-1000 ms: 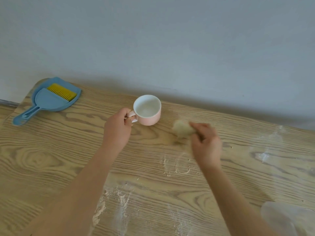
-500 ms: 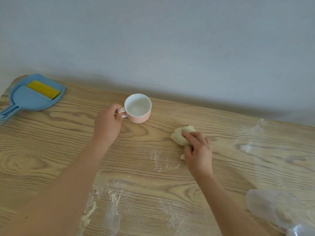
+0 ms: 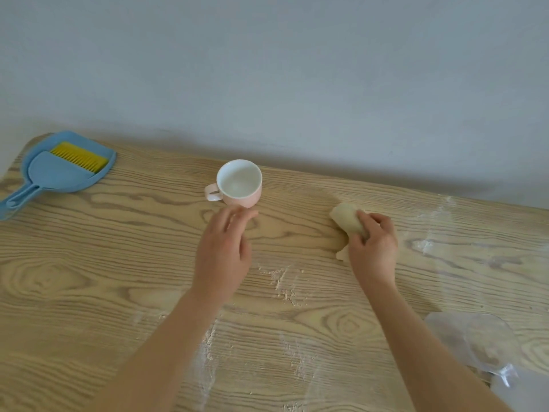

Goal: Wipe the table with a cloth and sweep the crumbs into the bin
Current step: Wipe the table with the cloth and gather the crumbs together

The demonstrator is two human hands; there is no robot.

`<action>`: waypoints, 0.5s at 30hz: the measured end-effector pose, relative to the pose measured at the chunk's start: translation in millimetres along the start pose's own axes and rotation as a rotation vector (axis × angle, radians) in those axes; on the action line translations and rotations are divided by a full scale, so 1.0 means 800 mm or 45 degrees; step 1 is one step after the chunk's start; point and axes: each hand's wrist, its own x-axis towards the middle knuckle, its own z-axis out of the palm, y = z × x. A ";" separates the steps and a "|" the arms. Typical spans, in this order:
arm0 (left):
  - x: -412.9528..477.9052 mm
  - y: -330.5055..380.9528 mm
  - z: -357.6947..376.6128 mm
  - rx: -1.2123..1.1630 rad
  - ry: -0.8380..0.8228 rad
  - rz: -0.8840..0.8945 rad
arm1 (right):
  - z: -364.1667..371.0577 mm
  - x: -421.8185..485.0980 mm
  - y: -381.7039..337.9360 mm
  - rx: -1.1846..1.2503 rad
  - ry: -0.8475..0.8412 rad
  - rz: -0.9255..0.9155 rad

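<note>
A crumpled beige cloth (image 3: 346, 220) lies on the wooden table (image 3: 89, 263) right of centre, and my right hand (image 3: 372, 248) grips it against the wood. My left hand (image 3: 224, 251) hovers just in front of a pink mug (image 3: 240, 187), fingers relaxed and holding nothing. Pale crumbs and flour streaks (image 3: 285, 285) lie between my hands, and more flour streaks (image 3: 208, 346) run toward the near edge. No bin is in view.
A blue dustpan (image 3: 66, 168) with a yellow-bristled brush (image 3: 78, 157) in it sits at the far left corner. A clear plastic container (image 3: 481, 343) stands near the right front edge. White flour smears (image 3: 427, 242) mark the right side. A grey wall borders the table's far edge.
My left hand let go of the mug's handle and drew back toward me. My right hand with the cloth shifted slightly right across the table.
</note>
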 end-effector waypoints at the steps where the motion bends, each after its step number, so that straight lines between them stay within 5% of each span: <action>1: -0.007 0.002 0.002 -0.032 -0.029 -0.023 | 0.002 0.003 0.007 -0.103 -0.046 0.047; 4: -0.020 0.001 -0.001 -0.074 -0.061 -0.075 | 0.023 -0.003 0.000 -0.266 -0.112 -0.015; 15: -0.053 -0.012 -0.032 -0.092 -0.012 -0.268 | 0.104 -0.145 -0.099 -0.001 -0.621 -0.849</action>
